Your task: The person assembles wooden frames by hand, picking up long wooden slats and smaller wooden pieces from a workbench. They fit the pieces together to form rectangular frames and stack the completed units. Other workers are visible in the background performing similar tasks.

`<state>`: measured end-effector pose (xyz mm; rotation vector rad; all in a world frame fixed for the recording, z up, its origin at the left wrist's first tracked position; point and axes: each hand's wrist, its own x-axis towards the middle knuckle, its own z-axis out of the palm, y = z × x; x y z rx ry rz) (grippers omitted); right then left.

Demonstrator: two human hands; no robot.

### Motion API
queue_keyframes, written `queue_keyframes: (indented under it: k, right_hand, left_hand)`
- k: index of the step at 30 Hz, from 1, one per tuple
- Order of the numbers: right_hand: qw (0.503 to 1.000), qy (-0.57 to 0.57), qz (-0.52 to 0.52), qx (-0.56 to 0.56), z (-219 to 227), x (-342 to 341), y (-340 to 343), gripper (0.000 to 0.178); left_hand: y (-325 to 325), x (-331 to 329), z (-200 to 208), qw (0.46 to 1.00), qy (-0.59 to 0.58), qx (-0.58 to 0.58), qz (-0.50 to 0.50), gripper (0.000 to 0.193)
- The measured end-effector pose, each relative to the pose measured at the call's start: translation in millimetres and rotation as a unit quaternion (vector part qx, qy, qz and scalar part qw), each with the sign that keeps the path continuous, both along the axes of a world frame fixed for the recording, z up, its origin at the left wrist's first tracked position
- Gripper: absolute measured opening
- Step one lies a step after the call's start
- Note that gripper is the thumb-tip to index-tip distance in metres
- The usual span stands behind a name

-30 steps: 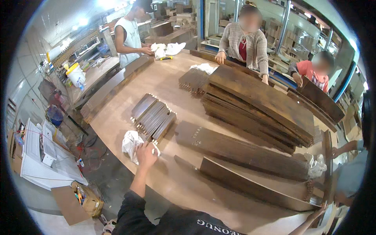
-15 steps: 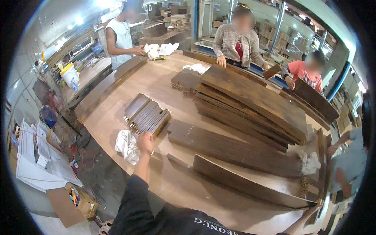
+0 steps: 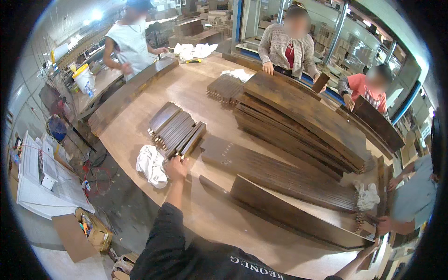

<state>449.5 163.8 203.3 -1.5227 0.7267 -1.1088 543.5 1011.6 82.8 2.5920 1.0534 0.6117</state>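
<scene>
My left hand (image 3: 177,168) is closed on the near end of a dark wooden slat (image 3: 193,140) at the right side of a small slat bundle (image 3: 171,126). Light pegs stick out along the bundle's ends. A crumpled white cloth (image 3: 151,166) lies just left of that hand. My right hand (image 3: 370,249), partly seen at the lower right, grips the end of a long dark wooden board (image 3: 294,214) that stands on its edge. Between my hands lies a long row of dark boards (image 3: 275,170), packed side by side.
Large dark panels (image 3: 303,119) are piled on the table (image 3: 140,126). Another slat bundle (image 3: 225,89) lies beyond. Two co-workers stand across the table; another (image 3: 133,44) is at the far left. A co-worker's hand (image 3: 386,225) is close to my right hand.
My left hand has shifted slightly right, and the end slat now stands a little apart from its bundle. The right-hand co-worker has reached in toward the board ends. The far-left person's hands left the cloth.
</scene>
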Motion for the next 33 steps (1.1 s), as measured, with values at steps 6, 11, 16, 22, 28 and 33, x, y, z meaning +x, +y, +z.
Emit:
queue_keyframes:
  k: [6,11,16,22,28,33]
  right_hand:
    - [0.994,-0.01,0.023,-0.107,-4.0,-1.6,13.1,0.071]
    - [0.999,-0.006,0.013,-0.043,0.1,-7.9,7.6,0.068]
    - [0.997,-0.004,0.015,-0.073,-5.3,-13.0,-4.5,0.063]
    - [0.999,-0.028,0.028,-0.037,-13.9,-13.2,-23.6,0.058]
    - [0.999,-0.003,-0.014,-0.034,-5.7,-5.9,-5.4,0.068]
    - [0.999,-0.03,0.038,0.007,-2.9,-5.4,-10.3,0.076]
  left_hand:
    - [-0.4,4.7,14.6,0.999,0.036,-0.018,-0.012,0.034]
    - [0.3,5.3,27.4,0.971,-0.233,-0.038,-0.029,0.025]
    - [16.0,7.5,60.4,0.813,-0.419,-0.405,-0.004,0.023]
    - [26.6,10.6,84.4,0.852,-0.272,-0.424,-0.141,0.045]
    - [9.7,30.1,111.9,0.82,-0.208,-0.413,-0.338,0.042]
    - [7.8,28.8,158.1,0.965,-0.051,0.086,-0.243,0.028]
